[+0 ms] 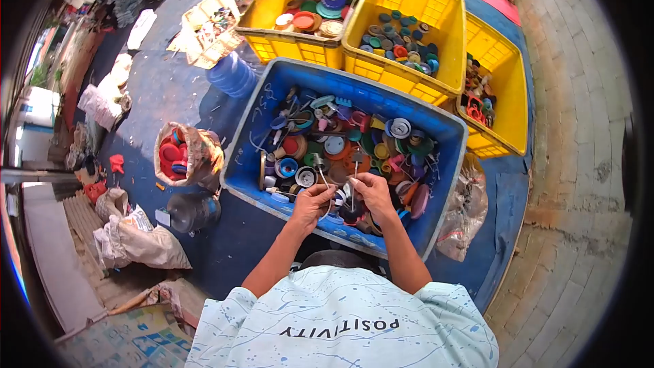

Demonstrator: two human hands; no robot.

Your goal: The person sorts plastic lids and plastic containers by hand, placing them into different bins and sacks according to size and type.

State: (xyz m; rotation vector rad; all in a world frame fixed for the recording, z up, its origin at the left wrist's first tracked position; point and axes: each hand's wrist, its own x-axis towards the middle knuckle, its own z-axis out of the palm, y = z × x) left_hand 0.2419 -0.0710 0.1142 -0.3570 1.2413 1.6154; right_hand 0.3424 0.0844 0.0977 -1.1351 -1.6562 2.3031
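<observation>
A blue crate (262,95) full of mixed plastic caps and lids stands in front of me. Over its near part, my left hand (314,206) is closed on a thin pale tube (325,180) with a small head at its upper end. Beside it, my right hand (373,196) pinches a second thin pump tube (355,169), which points upward over the caps. The two hands are a short way apart. Under and around them lie a white ring-shaped cap (306,176) and a blue cap (287,167).
Beyond the blue crate stand yellow crates (421,88) holding caps. To its left are a sack of red caps (197,153), a blue water jug (231,75), a dark jug (194,212) and a white sack (153,242). A plastic bag (464,215) lies at right.
</observation>
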